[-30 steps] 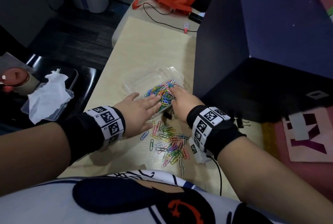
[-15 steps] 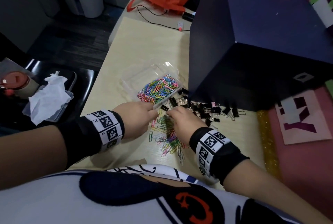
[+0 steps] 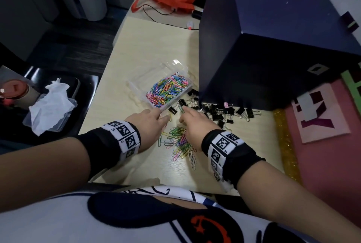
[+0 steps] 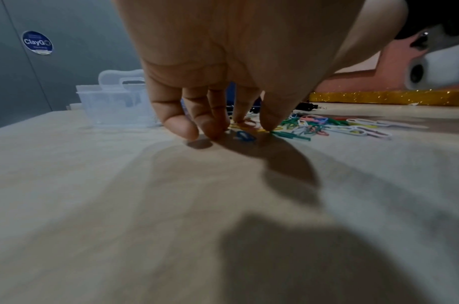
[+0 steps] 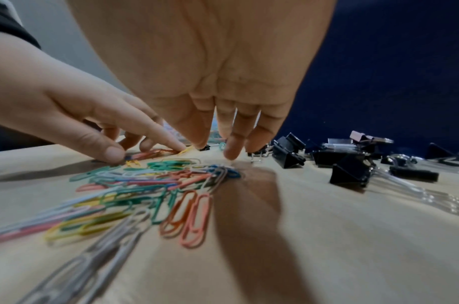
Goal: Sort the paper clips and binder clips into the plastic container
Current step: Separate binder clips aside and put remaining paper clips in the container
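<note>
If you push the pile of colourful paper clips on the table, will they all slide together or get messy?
The loose paper clips lie flat and thin on the smooth table, so they'd probably slide easily. Many overlap, so some may hook together and drag in clumps. They look light, so strays could scatter.

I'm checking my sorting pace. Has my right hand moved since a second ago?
Yes. The right hand pulled back from over the container toward the body, onto the loose paper clips.
</note>
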